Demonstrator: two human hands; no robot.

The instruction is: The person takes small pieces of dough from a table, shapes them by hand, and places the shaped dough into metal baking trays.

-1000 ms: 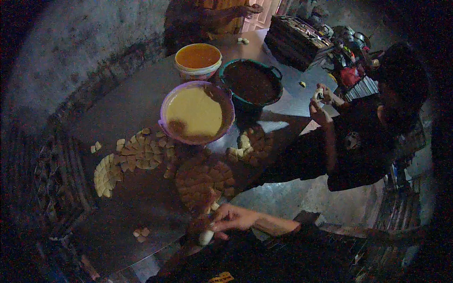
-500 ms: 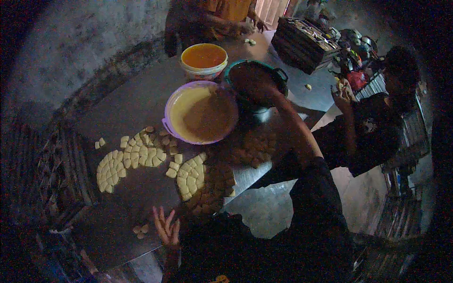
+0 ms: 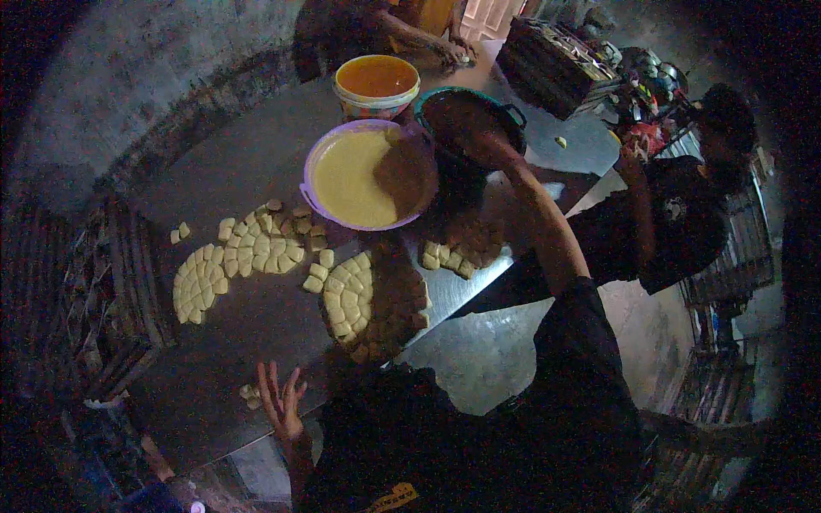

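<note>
The left hand is up at the lower left of the frame, its grip wide with the fingers spread, holding nothing, just beside a few small pale lumps near the edge of the worktop. The right hand reaches into the green tub, upper centre; from here I can't tell whether its grip is loose or closed, or on what, as the inside is too dark.

Left of the tub sits a purple basin of pale yellow liquid, and behind that a white bucket of something orange. Cut cream-coloured pieces lie packed together at the middle of the frame, partly in shadow. A person in dark clothes sits at the right.
</note>
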